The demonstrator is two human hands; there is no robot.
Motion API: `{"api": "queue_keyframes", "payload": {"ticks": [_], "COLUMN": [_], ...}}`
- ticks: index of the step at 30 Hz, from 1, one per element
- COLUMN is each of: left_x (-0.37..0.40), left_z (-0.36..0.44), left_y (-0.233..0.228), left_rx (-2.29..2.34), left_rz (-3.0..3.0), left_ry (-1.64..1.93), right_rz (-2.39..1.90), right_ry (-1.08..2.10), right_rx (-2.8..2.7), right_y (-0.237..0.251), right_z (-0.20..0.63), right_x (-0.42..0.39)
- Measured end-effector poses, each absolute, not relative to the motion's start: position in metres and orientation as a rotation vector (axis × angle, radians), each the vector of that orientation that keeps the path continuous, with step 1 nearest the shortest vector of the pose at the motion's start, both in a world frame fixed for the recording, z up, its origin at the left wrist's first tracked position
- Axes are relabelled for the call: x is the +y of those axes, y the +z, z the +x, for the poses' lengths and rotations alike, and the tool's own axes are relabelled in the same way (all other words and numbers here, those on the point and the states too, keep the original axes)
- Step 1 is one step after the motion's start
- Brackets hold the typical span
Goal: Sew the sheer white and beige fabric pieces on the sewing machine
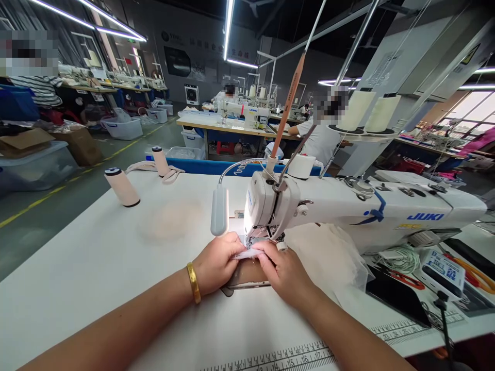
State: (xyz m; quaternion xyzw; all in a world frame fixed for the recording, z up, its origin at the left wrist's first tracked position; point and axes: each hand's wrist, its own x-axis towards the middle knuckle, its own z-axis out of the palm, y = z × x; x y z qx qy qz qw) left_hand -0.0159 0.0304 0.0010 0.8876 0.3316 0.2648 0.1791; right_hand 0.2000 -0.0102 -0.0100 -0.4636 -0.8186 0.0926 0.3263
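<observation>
My left hand (218,260) is closed on the left end of a small piece of thin white fabric (248,253), just in front of the needle area of a white sewing machine (317,198). From the other side my right hand (284,268) pinches the same fabric between thumb and fingers. Both hands rest low at the machine bed, close to the presser foot, whose tip is partly hidden by the fingers. A lit lamp (220,210) on a bendy neck shines on the spot. Sheer pale fabric (328,257) lies heaped behind my right hand.
Two thread cones, one nearer (122,188) and one farther (161,162), stand on the white table (96,268) at the left. A black phone (398,296), a white boxy device (443,273) and orange-handled scissors (474,273) lie at the right. Co-workers sit at machines beyond.
</observation>
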Motion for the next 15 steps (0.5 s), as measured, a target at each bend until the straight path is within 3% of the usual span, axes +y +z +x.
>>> {"api": "queue_keyframes", "payload": {"ticks": [7, 15], "left_x": [0.005, -0.003], "left_z": [-0.020, -0.023], "left_y": [0.001, 0.001], "left_rx": [0.702, 0.729], "left_rz": [2.762, 2.745], "left_ry": [0.801, 0.828], "right_rz": [-1.086, -1.118], "right_ry": [0.193, 0.253], "right_rx": [-2.485, -2.516], "right_y": [0.003, 0.004], "right_z": [0.209, 0.210], "right_x": [-0.025, -0.029]}}
